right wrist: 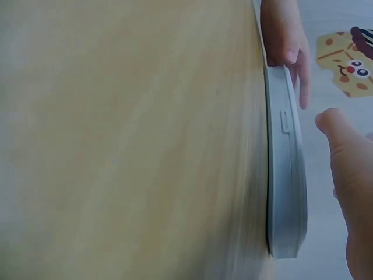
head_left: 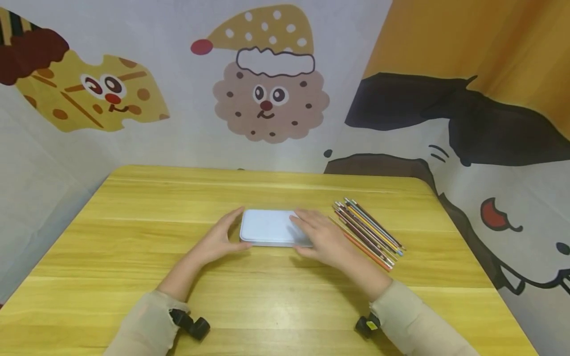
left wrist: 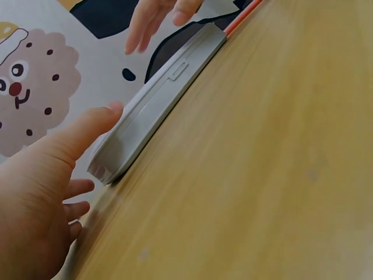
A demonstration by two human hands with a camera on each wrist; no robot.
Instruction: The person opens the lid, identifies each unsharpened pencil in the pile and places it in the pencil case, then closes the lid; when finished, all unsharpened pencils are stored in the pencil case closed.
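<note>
Hands framed a closed pencil case (head_left: 270, 227) on the table (head_left: 133, 257): left hand (head_left: 220, 240) spread against its end, right hand (head_left: 321, 236) flat, fingers straight, on top.

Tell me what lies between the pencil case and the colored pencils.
The right hand lies there, its fingers resting on the pale pencil case; the colored pencils sit just beyond it on the wooden table. The head view shows this.

- Case (head_left: 269, 227): plain pale grey-white, no pattern.
- Pencils (head_left: 367, 232): mixed colours, including orange, brown, yellow and blue.
- Surface (head_left: 178, 207): yellow wood grain with lengthwise streaks.
- Backdrop (head_left: 178, 138): pale grey, printed with brown and yellow cartoon cookie faces.
- Sleeves (head_left: 414, 321): beige.
</note>
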